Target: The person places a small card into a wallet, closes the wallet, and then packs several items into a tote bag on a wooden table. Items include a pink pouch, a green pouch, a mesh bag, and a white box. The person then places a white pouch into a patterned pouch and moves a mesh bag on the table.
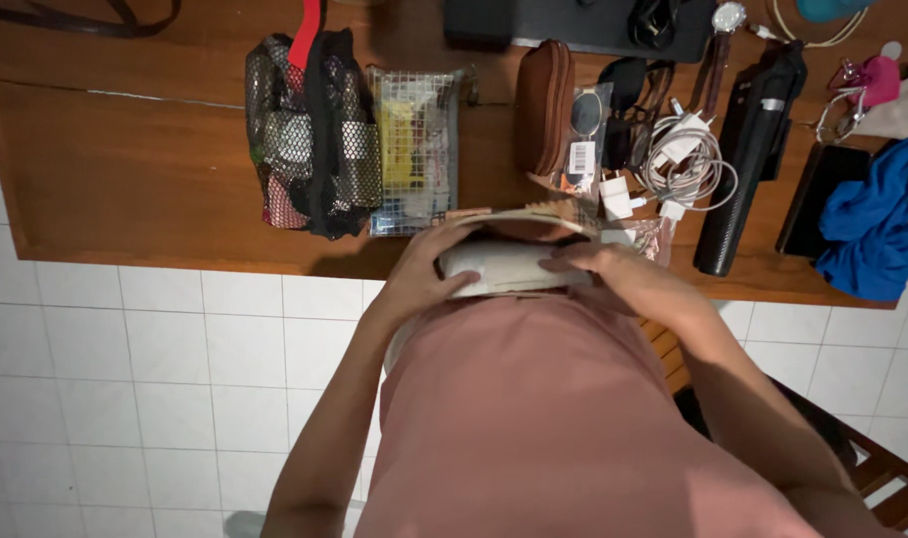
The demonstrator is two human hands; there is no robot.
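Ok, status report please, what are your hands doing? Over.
Left hand and right hand both gripping white pouch at table edge. Mesh bag sits apart. Over.

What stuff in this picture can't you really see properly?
- Pale pouch, head view: the left hand and right hand cover its ends, and the pink shirt hides its near side.
- Black mesh bag: contents blurred behind the netting.
- Dark case: cut off by the top edge.
- Blue cloth: partly cut by the right edge.

Two hands (429,264) (613,269), one black mesh bag (312,134), one brown pouch (544,105), one blue cloth (877,224)
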